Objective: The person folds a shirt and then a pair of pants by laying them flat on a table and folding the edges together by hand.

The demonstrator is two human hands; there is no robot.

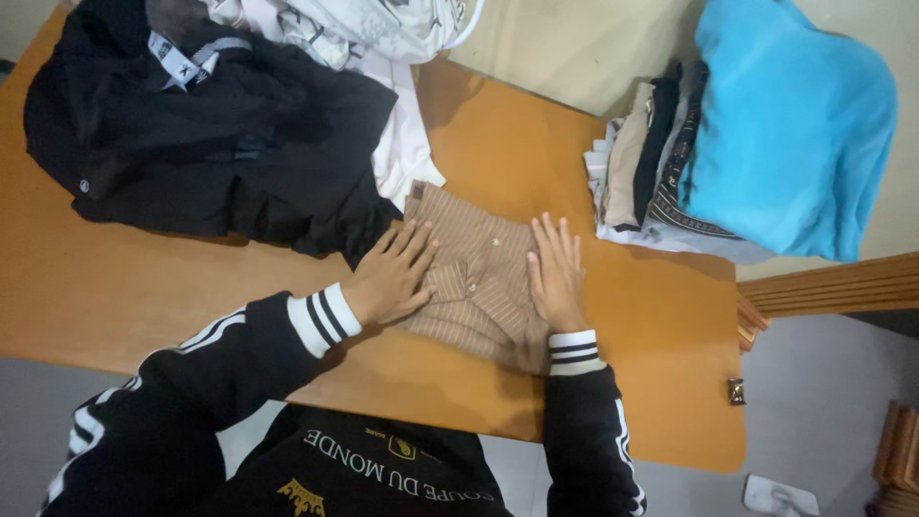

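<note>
On the orange table [115,297], between a black garment heap [201,144] and a stack of folded clothes [661,172], a folded brown striped shirt [479,278] was pressed flat under the left hand [391,278] and right hand [557,278], fingers spread, gripping nothing.

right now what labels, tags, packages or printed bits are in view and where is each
Neck label: grey-and-white strip with dark marks, on the black garment, top left.
Round badge: small, pale, at that garment's left edge.
Small packet: dark, squarish, at the orange table right edge.
Chest print: pale and gold lettering on the person's black top, bottom.
</note>
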